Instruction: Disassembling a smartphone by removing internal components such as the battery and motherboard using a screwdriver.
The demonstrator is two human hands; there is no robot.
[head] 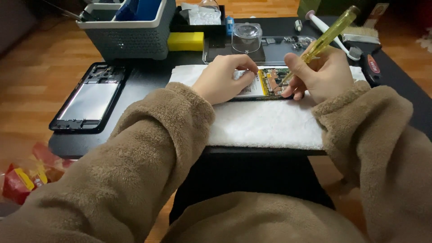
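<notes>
Nearest, two brown fleece sleeves (135,162), reaching forward over a white towel (265,126) spread on a dark table (148,81).

On the towel's far part, an opened phone (265,83), back cover off: pale battery on the left part, green and copper board on the right. Long axis left to right, flat on the towel, board end toward the right hand.

Left hand (225,81) pressed down on the battery end, fingers curled over the far edge, pinning rather than clasping. Right hand (321,74) clenched around a screwdriver (326,36) with a clear yellow handle; shaft slanting from the upper right down and left, tip on the board. Handle end up and away from the person.

At left on the table, a second phone frame (87,99), black, lying lengthwise away from the viewer.

Farther back: grey perforated bin (130,38), yellow sponge (185,41), clear round dome (246,37), a dark tray (274,49) with small parts, a brush (360,33) at far right.
</notes>
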